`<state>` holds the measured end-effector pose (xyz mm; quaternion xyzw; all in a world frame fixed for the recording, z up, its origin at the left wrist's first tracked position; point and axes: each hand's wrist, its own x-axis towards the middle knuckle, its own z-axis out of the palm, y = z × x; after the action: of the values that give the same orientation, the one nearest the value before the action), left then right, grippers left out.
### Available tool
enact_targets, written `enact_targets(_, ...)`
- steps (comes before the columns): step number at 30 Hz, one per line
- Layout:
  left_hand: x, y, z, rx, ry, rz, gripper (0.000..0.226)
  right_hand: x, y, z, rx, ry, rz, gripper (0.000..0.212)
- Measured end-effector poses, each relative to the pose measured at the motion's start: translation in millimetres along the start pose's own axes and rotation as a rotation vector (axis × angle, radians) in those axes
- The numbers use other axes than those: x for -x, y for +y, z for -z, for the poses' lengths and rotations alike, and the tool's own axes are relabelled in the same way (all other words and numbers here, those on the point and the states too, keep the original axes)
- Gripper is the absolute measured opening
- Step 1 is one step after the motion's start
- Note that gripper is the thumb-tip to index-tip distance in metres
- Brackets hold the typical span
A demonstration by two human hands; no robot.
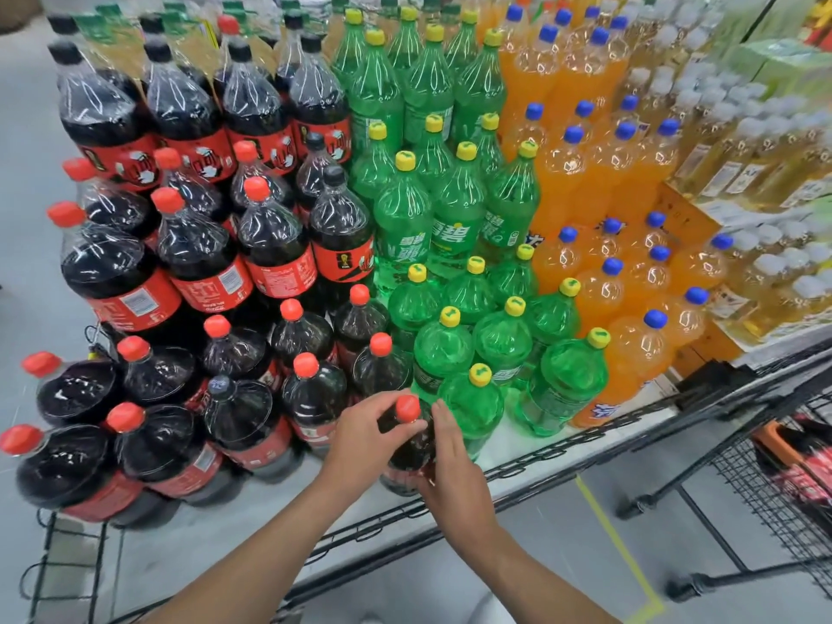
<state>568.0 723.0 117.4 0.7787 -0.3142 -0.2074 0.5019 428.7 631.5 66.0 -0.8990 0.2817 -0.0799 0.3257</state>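
Observation:
A large cola bottle point(412, 448) with a red cap stands at the front edge of a low display shelf, between the cola rows and the green soda rows. My left hand point(364, 439) grips its neck just below the cap, with the thumb and fingers curled round it. On the bottle's right side, my right hand point(450, 461) lies flat against the body, fingers straight and pointing up. The lower part of the bottle is hidden behind my hands.
Stepped tiers hold cola bottles point(198, 258) on the left, green soda bottles point(454, 218) in the middle, orange soda bottles point(599, 182) and pale yellow bottles point(765, 164) to the right. A black wire rail point(540, 461) edges the shelf. A wire shopping cart point(783, 479) stands at the right.

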Motion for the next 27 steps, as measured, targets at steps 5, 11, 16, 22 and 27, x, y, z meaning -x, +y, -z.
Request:
enact_targets(5,-2.3,2.1,-0.5,-0.046,-0.034,-0.006,0.043,-0.1,1.8,0.4,-0.004,0.020,0.011,0.109)
enact_targets(11,-3.1,1.9,3.7,-0.138,-0.062,-0.090,0.032,2.6,0.4,5.7,-0.040,0.010,0.051,0.102)
enact_targets(16,-3.3,5.1,7.8,-0.171,-0.091,-0.121,0.029,-0.2,0.4,20.6,-0.027,-0.001,0.029,0.093)
enact_targets(22,-6.1,16.8,8.0,-0.351,-0.161,-0.160,0.039,-6.3,-0.6,47.9,-0.039,-0.031,0.034,0.074)
enact_targets(27,-2.3,49.3,-3.3,-0.460,-0.175,-0.323,0.047,-2.4,9.4,88.5,0.016,0.131,0.102,0.040)
